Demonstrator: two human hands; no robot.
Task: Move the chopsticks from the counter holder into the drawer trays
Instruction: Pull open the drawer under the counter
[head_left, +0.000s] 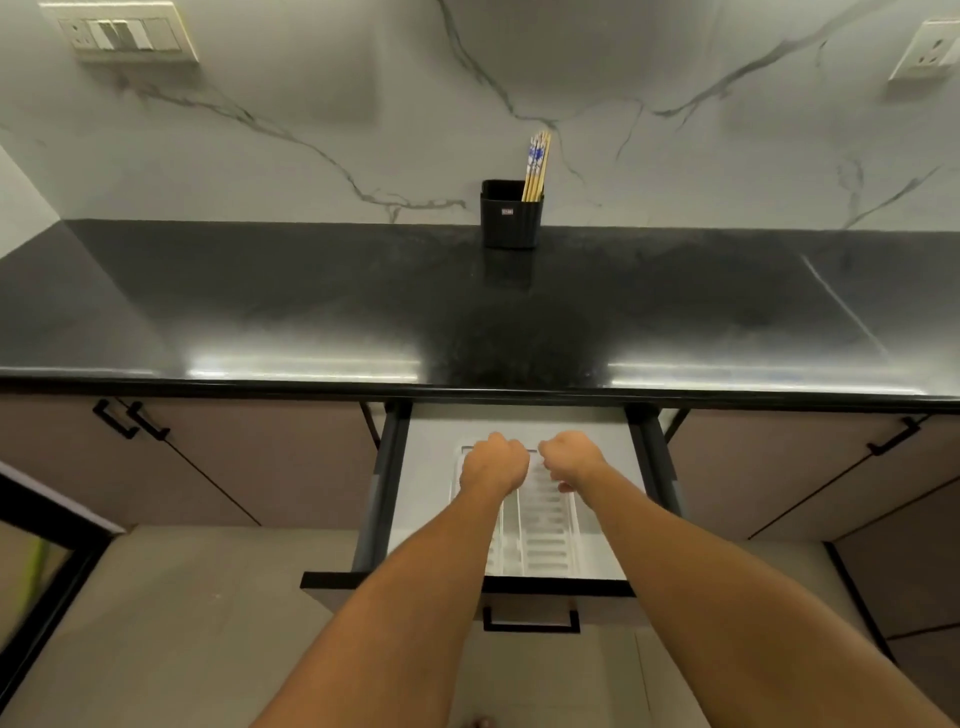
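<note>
Several wooden chopsticks (537, 165) with blue-and-white tops stand in the right side of a black holder (511, 214) at the back of the counter. Below the counter a drawer (390, 488) is pulled out, with a clear ribbed plastic tray (545, 525) lying inside it. Both my arms reach into the drawer. My left hand (493, 462) sits over the tray's far left corner, its fingers curled down round the rim. At the far right corner my right hand (571, 460) does the same. The fingertips are hidden. No chopsticks show in the tray.
The black counter (311, 301) runs the full width beneath a marble wall. Closed cabinet doors with black handles (130, 418) flank the drawer. The drawer's own handle (531, 621) faces me. Wall sockets (122, 34) sit at the upper left and upper right.
</note>
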